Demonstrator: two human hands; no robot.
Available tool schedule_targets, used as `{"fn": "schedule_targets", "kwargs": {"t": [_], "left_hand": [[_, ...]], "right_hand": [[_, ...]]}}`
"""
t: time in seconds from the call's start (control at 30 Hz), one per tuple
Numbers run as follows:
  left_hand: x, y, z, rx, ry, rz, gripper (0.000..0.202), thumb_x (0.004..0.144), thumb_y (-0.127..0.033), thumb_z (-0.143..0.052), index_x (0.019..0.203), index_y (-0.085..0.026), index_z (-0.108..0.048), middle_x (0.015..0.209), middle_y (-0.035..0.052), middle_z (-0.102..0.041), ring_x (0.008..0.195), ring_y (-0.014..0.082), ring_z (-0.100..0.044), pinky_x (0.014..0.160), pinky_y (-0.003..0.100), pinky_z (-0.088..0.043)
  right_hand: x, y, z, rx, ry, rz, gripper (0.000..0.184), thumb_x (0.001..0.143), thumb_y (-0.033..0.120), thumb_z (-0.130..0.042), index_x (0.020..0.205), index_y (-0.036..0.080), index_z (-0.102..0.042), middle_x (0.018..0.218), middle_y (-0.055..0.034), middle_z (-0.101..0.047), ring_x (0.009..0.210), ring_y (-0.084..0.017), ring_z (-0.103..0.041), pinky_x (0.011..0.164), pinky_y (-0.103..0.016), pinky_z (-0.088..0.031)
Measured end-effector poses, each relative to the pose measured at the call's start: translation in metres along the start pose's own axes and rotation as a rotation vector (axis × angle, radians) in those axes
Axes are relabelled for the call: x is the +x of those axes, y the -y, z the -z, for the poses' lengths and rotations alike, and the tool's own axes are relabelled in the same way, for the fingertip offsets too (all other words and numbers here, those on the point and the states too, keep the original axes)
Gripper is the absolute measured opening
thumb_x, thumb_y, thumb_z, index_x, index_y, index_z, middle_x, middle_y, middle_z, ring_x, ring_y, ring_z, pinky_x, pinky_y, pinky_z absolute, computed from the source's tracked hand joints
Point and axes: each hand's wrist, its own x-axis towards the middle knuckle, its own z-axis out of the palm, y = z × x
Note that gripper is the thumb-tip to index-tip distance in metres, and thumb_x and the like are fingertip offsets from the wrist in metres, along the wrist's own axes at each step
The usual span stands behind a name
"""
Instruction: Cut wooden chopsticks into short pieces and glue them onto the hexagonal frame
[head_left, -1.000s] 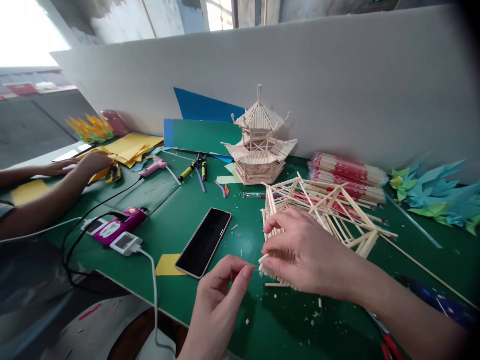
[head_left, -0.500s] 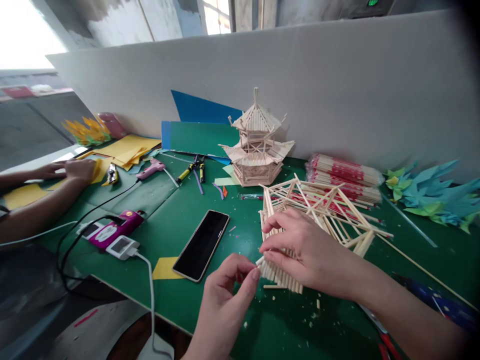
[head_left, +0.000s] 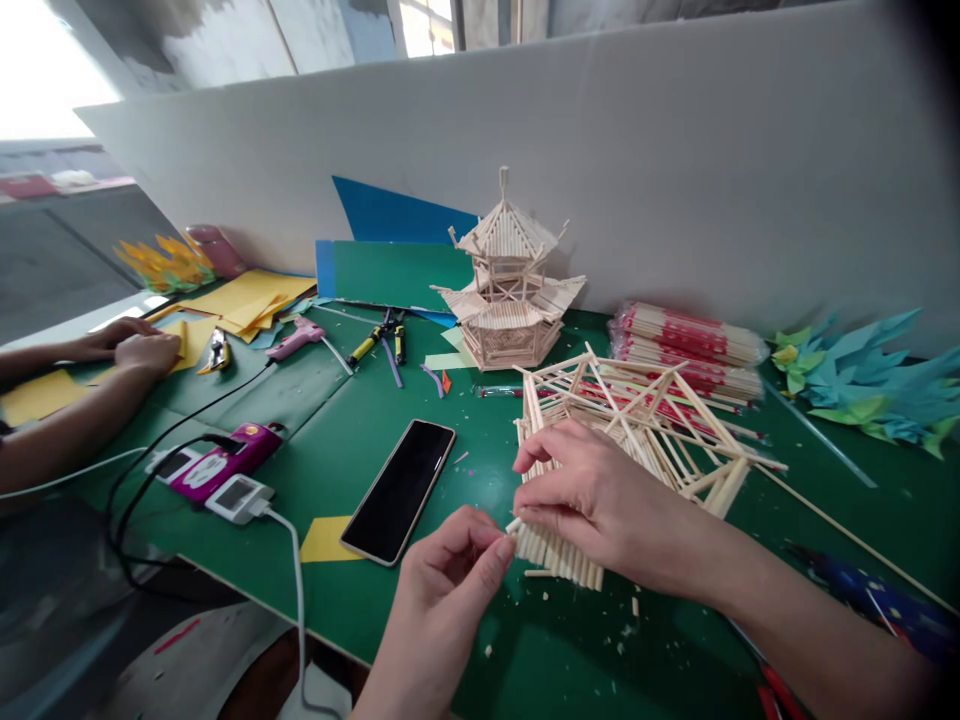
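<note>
My left hand [head_left: 450, 585] pinches the end of a short wooden stick [head_left: 513, 525] between thumb and forefinger. My right hand [head_left: 589, 490] reaches over a stick-built roof frame [head_left: 562, 556], its thumb and forefinger closed at the same short stick, beside the frame's near left corner. The frame lies on the table, with a row of close-set sticks along its near slope and open struts behind. Most of the short stick is hidden by my fingers. Below the row lies a loose cut stick [head_left: 541, 573].
Behind stands a stick pagoda [head_left: 508, 310]. Packs of sticks [head_left: 686, 335] and blue paper leaves [head_left: 874, 380] are at right. A phone [head_left: 399, 490], purple power strip [head_left: 232, 462], pink glue gun [head_left: 296, 340] and pliers [head_left: 367, 345] lie left. Another person's hands [head_left: 142, 350] rest on yellow paper.
The view has shifted slightly. Both my hands stay at the frame's near left corner, with the right fingers a little closer to the short stick. The other person's hands have moved slightly.
</note>
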Motion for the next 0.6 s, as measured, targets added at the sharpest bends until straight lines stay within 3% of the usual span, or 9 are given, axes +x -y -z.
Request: {"fn": "schedule_targets", "kwargs": {"t": [0.13, 0.37, 0.47, 0.6], "left_hand": [[0.002, 0.002, 0.002, 0.011, 0.036, -0.015, 0.018, 0.074, -0.026, -0.061, 0.060, -0.016, -0.056, 0.063, -0.0026, -0.046, 0.061, 0.0107, -0.038, 0.056, 0.020, -0.032], [0.001, -0.001, -0.001, -0.016, -0.033, 0.034, 0.019, 0.071, -0.026, -0.063, 0.057, -0.015, -0.057, 0.061, -0.0023, -0.047, 0.060, 0.0106, -0.039, 0.056, 0.019, -0.033], [-0.003, -0.002, 0.001, -0.006, -0.035, 0.068, 0.018, 0.071, -0.029, -0.063, 0.060, -0.015, -0.063, 0.064, -0.0002, -0.053, 0.064, 0.0122, -0.044, 0.059, 0.020, -0.036], [-0.009, 0.002, 0.005, -0.025, -0.134, 0.054, 0.020, 0.069, -0.034, -0.063, 0.066, -0.015, -0.069, 0.070, 0.0032, -0.062, 0.069, 0.0152, -0.051, 0.063, 0.022, -0.041]], "right_hand": [[0.000, 0.000, -0.001, 0.003, 0.003, -0.004, 0.019, 0.083, 0.021, -0.050, 0.069, 0.021, -0.063, 0.093, 0.0006, -0.053, 0.090, -0.015, -0.045, 0.079, -0.032, -0.034], [-0.001, -0.001, 0.000, 0.011, -0.022, -0.002, 0.017, 0.084, 0.021, -0.049, 0.080, 0.024, -0.066, 0.092, -0.0016, -0.055, 0.091, -0.017, -0.046, 0.080, -0.035, -0.035], [-0.005, -0.004, 0.009, 0.009, -0.097, -0.003, 0.021, 0.086, 0.021, -0.045, 0.094, 0.022, -0.064, 0.096, -0.0031, -0.057, 0.091, -0.017, -0.047, 0.082, -0.034, -0.036], [-0.022, -0.008, 0.025, 0.037, -0.285, -0.085, 0.024, 0.087, 0.022, -0.044, 0.104, 0.022, -0.059, 0.104, -0.0022, -0.057, 0.098, -0.015, -0.048, 0.089, -0.030, -0.035]]}}
